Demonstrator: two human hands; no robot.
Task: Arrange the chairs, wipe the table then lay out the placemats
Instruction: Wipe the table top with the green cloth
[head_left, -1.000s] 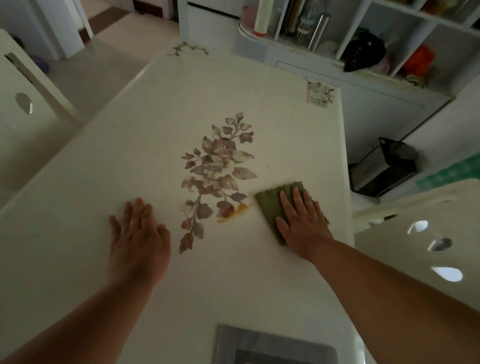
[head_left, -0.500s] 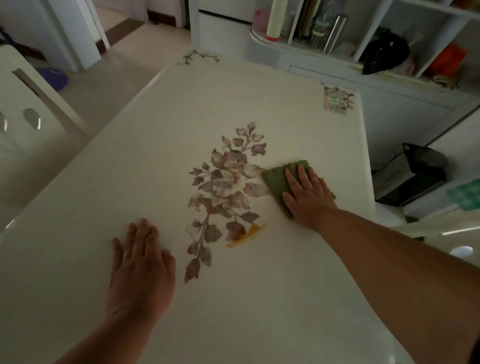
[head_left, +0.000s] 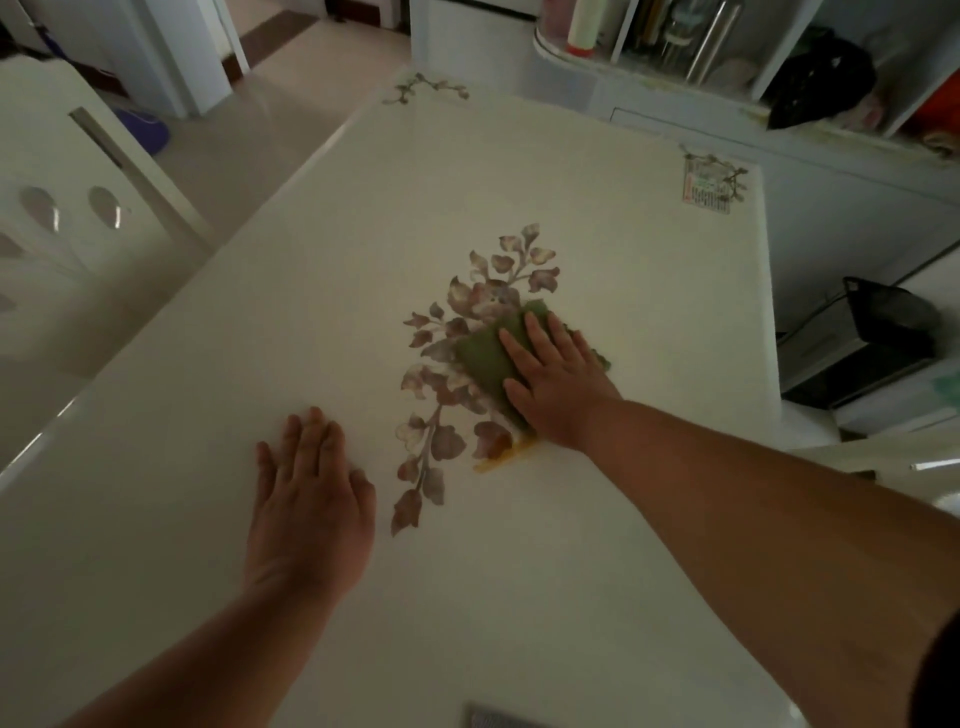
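The white table (head_left: 322, 291) has a printed flower pattern in its middle. My right hand (head_left: 558, 384) lies flat on a green cloth (head_left: 485, 356), pressing it onto the flower print. A yellow edge of the cloth shows below the palm. My left hand (head_left: 311, 499) rests flat on the table surface, fingers together, holding nothing. A grey placemat (head_left: 493, 719) peeks in at the bottom edge, mostly out of frame. A white chair (head_left: 67, 218) with oval cut-outs stands to the left of the table.
A white shelf unit (head_left: 727, 93) with bottles and a black bag stands beyond the table's far end. A black appliance (head_left: 862, 343) sits on the floor at the right. Another white chair back (head_left: 914, 457) shows at the right edge.
My right hand has slid the green cloth leftwards, from beside the flower print onto it. My left hand has stayed planted on the table.
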